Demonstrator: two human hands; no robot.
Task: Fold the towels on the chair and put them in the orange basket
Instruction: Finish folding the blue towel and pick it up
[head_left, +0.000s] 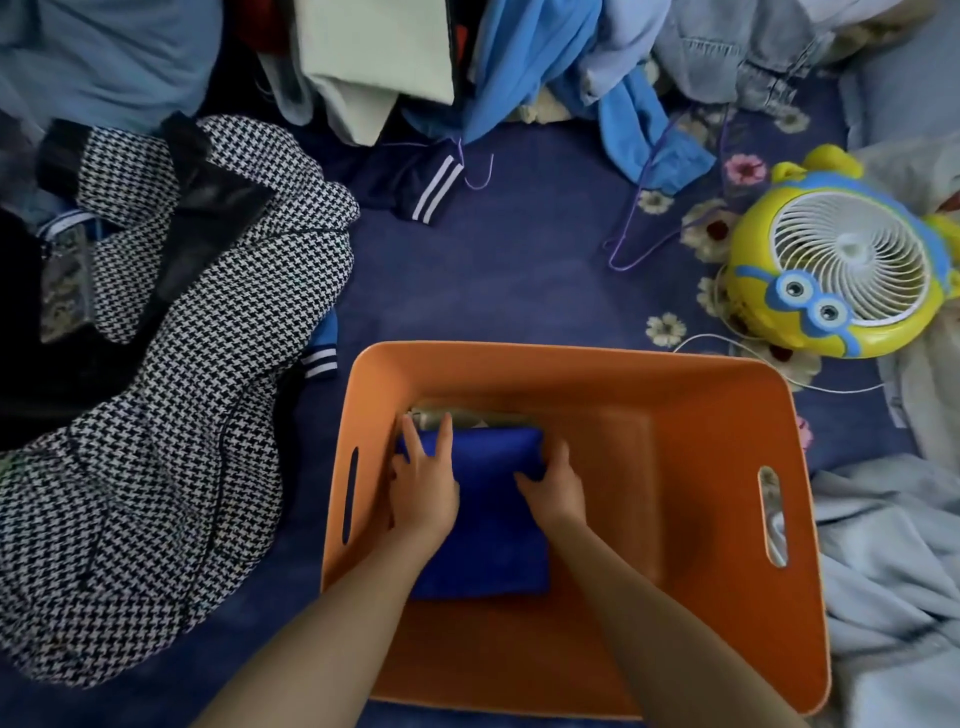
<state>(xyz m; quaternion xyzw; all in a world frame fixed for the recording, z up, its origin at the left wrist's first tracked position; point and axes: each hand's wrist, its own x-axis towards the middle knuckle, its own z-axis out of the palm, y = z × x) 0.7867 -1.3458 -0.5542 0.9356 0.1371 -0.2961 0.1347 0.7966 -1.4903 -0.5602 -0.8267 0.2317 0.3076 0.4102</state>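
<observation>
One folded blue towel (488, 525) lies on the floor of the orange basket (571, 356), in its left half, close against the left wall. Both hands are down on its far end. The left hand (423, 488) lies flat on the towel's far left corner, fingers straight and a little spread, their tips reaching the far edge. The right hand (553, 486) is at the far right corner; its thumb rests on top of the cloth while the fingers curl over the right edge, holding it. The near part of the towel shows between the two forearms.

Just beyond the blue towel, a strip of greyish folded cloth (467, 418) peeks out against the basket's far wall.

The basket stands on a navy flowered sheet (493, 270). To its left lies a heaped black-and-white houndstooth garment (156, 467). To the far right sits a yellow cartoon fan (841, 270), with a purple wire hanger (649, 228) lying near it. A pale blue blanket (893, 571) is bunched beside the basket's right wall, and a pile of clothes (519, 62) runs along the far side.
</observation>
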